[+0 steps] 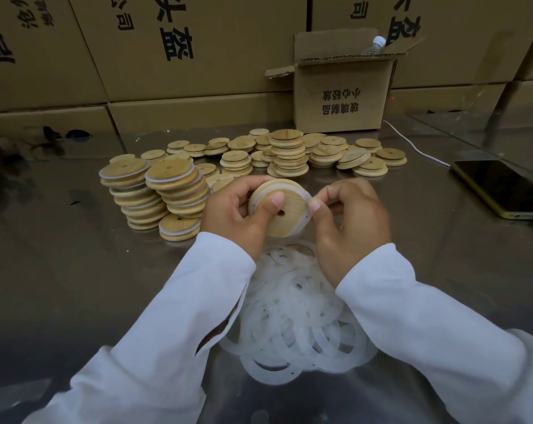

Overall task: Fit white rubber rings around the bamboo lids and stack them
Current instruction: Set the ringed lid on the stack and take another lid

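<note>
Gripping a bamboo lid (pixel 285 214), the left hand (pixel 236 214) steadies it while the right hand (pixel 349 220) pinches its white rubber ring (pixel 305 195).

Dim, warm light falls from above. The steel desk (pixel 75 270) gives dull, smeared reflections, with soft shadow under the sleeves (pixel 167 316). The left hand (pixel 231 209) and right hand (pixel 350 215) are sharpest. Wide-angle distortion bends the cartons (pixel 198 56), and the corners darken.

Ring pile (pixel 295 325) partly under sleeves (pixel 167 316)
</note>
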Tool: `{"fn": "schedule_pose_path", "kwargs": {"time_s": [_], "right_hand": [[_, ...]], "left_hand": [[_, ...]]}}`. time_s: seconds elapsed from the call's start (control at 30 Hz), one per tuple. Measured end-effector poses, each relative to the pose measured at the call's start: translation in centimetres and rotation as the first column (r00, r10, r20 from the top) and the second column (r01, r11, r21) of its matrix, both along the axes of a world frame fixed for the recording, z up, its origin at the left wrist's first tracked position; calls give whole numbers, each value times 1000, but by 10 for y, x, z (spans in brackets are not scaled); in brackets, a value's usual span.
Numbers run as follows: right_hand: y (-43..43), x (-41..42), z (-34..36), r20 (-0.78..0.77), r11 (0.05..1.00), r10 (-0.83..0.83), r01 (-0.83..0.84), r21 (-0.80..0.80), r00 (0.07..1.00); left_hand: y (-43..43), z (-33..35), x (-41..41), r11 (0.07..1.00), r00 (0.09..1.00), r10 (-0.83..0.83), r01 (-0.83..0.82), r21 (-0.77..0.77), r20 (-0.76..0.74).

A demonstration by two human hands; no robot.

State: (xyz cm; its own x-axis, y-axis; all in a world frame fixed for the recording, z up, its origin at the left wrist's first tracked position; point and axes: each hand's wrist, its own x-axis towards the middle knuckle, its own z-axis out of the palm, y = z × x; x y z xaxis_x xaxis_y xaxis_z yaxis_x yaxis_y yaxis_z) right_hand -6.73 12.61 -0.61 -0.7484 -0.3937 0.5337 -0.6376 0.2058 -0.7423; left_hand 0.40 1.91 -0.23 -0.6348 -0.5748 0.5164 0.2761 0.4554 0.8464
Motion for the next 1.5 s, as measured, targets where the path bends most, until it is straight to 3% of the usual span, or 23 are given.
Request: {"fn": "schedule_pose_path", "kwargs": {"time_s": [0.4, 0.7, 0.93, 1.13, 1.27, 1.5], "right_hand": [[0, 5, -3, 14, 998, 54, -55, 37, 998], [2, 0, -2, 70, 993, 75, -81, 83, 995], [6, -1, 0, -80, 998, 62, -62, 4, 995], [6, -1, 0, -103, 1000, -16, 16, -1, 995], [6, -5, -1, -123, 997, -19, 28, 69, 992], [5, -12, 1, 35, 993, -11, 7, 121, 999]], "left_hand": [[-4, -3, -4, 996, 993, 85, -84, -17, 85], [-4, -5, -4, 1000, 994, 30, -31, 8, 109], [0, -6, -2, 995, 989, -7, -8, 98, 148], [4, -4, -2, 992, 985, -66, 47, 120, 162], [5, -5, -2, 995, 982, -44, 27, 92, 185], [1, -4, -3, 1000, 970, -17, 11, 27, 244]]}}
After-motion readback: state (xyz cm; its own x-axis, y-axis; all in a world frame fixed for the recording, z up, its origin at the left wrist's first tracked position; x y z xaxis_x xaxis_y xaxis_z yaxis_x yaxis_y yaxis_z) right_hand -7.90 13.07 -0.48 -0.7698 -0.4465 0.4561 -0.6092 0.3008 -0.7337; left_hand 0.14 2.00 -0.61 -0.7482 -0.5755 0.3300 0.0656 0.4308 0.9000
